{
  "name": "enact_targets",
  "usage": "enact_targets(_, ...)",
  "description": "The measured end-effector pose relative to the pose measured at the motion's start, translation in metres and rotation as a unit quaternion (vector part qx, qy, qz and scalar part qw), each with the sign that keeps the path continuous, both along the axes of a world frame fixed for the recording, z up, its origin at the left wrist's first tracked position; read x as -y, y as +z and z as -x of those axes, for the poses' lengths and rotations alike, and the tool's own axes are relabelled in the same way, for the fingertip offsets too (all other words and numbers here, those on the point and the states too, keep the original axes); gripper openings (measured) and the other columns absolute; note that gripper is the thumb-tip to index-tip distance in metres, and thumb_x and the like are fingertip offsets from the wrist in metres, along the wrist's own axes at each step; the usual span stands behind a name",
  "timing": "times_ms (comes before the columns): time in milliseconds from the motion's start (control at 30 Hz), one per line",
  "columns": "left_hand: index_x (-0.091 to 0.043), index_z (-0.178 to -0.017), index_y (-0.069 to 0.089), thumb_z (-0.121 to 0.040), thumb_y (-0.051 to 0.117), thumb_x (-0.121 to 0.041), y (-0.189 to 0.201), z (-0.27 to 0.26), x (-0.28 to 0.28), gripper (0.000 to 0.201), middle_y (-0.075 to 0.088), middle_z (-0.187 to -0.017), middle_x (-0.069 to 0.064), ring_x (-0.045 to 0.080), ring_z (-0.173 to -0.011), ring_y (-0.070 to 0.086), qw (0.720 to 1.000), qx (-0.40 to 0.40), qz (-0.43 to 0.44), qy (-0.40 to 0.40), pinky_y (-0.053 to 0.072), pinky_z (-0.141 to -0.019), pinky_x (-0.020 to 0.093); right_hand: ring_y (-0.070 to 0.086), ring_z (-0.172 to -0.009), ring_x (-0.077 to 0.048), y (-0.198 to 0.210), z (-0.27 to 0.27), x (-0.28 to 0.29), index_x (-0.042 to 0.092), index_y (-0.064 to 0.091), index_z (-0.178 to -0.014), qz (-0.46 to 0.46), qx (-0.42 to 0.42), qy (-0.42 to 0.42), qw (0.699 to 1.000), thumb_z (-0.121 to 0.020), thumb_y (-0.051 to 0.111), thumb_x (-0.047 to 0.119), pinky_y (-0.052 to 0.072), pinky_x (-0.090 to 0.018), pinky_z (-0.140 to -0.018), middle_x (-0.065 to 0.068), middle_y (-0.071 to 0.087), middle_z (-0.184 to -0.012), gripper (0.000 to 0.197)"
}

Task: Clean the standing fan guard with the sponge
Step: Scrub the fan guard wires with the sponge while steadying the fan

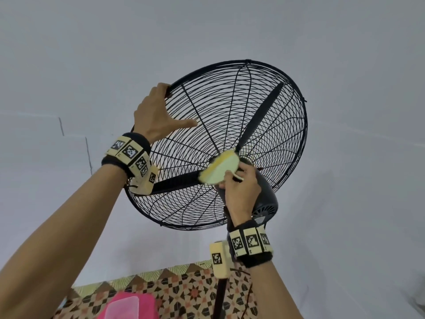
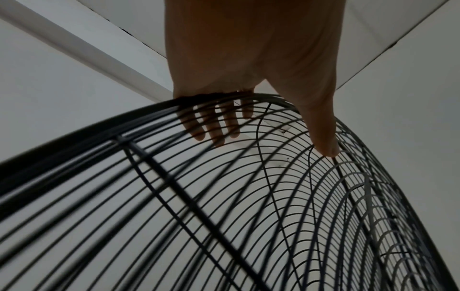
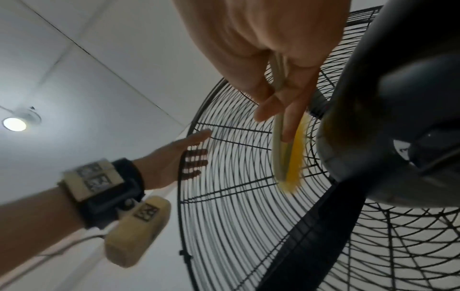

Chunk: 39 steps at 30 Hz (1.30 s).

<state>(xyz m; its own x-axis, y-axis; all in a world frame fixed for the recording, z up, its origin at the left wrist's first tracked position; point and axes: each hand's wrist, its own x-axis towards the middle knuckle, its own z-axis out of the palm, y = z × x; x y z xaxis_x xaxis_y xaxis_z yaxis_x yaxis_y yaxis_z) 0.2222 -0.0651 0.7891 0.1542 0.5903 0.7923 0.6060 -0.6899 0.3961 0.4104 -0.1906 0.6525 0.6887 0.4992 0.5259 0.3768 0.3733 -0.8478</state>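
Setting: domestic room, likely a home. Plain white walls [image 1: 92, 54], panelled ceiling [image 3: 87, 59] with one round lamp [image 3: 14, 124]. Patterned cloth [image 1: 184, 291] below; pink plastic tub [image 1: 128, 307] on it. Black standing fan [image 1: 230, 146].

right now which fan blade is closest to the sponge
The lower-left blade: its inner end sits just behind the sponge; the upper blade points away toward the rim.

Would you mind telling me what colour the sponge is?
The sponge is pale green backed with yellow, clearest in the head view; the right hand holds it.
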Motion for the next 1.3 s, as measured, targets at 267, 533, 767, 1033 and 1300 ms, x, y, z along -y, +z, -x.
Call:
enact_targets(267, -0.021, -0.144, 0.044, -0.058, 0.085, -0.079, -0.013, 0.002, 0.012, 0.112, 0.060, -0.137, -0.002, 0.020, -0.121, 0.059, 0.998, 0.051, 0.021, -0.012, 0.052, -0.101, 0.046, 0.066, -0.077, 0.014, 0.118, 0.012, 0.034, 0.013, 0.068, -0.110, -0.174, 0.109, 0.051, 0.977, -0.092, 0.077, 0.010, 0.053, -0.008, -0.066, 0.021, 0.066, -0.090, 0.020)
enact_targets(533, -0.029, -0.145, 0.043, -0.056, 0.082, -0.084, -0.018, 0.010, 0.002, 0.111, 0.059, -0.140, -0.007, 0.018, -0.127, 0.057, 0.998, 0.050, 0.035, -0.017, 0.050, -0.104, 0.051, 0.069, -0.077, -0.006, 0.229, 0.052, -0.024, 0.000, 0.056, -0.116, -0.185, 0.329, 0.077, 0.923, -0.103, 0.064, 0.020, 0.056, -0.012, -0.067, 0.004, 0.067, -0.092, 0.025)
enact_targets(767, -0.030, -0.144, 0.042, -0.056, 0.079, -0.085, -0.019, 0.014, -0.004, 0.110, 0.057, -0.139, -0.009, 0.016, -0.126, 0.056, 0.998, 0.041, 0.031, -0.030, 0.050, -0.102, 0.050, 0.064, -0.081, -0.016, 0.263, 0.045, -0.014, 0.010, 0.059, -0.105, -0.016, 0.466, 0.018, 0.884, -0.090, 0.070, 0.025, 0.053, -0.025, -0.073, 0.001, 0.067, -0.095, 0.024)
enact_targets(1033, -0.030, -0.147, 0.041, -0.061, 0.084, -0.077, -0.020, 0.011, -0.005, 0.106, 0.055, -0.142, -0.008, 0.019, -0.127, 0.054, 0.999, 0.040, 0.027, -0.026, 0.049, -0.103, 0.053, 0.066, -0.078, -0.011, 0.245, 0.044, -0.020, 0.009, 0.053, -0.111, -0.037, 0.438, 0.049, 0.897, -0.099, 0.064, 0.024, 0.056, -0.017, -0.070, 0.003, 0.066, -0.096, 0.022)
enact_targets(1300, -0.028, -0.147, 0.040, -0.062, 0.083, -0.077, -0.021, 0.011, -0.004, 0.107, 0.055, -0.143, -0.005, 0.023, -0.127, 0.055, 0.999, 0.040, 0.026, -0.024, 0.048, -0.102, 0.054, 0.070, -0.083, -0.013, 0.243, 0.049, -0.015, 0.004, 0.054, -0.114, -0.140, 0.399, 0.046, 0.905, -0.103, 0.063, 0.027, 0.060, -0.025, -0.074, 0.005, 0.065, -0.095, 0.027)
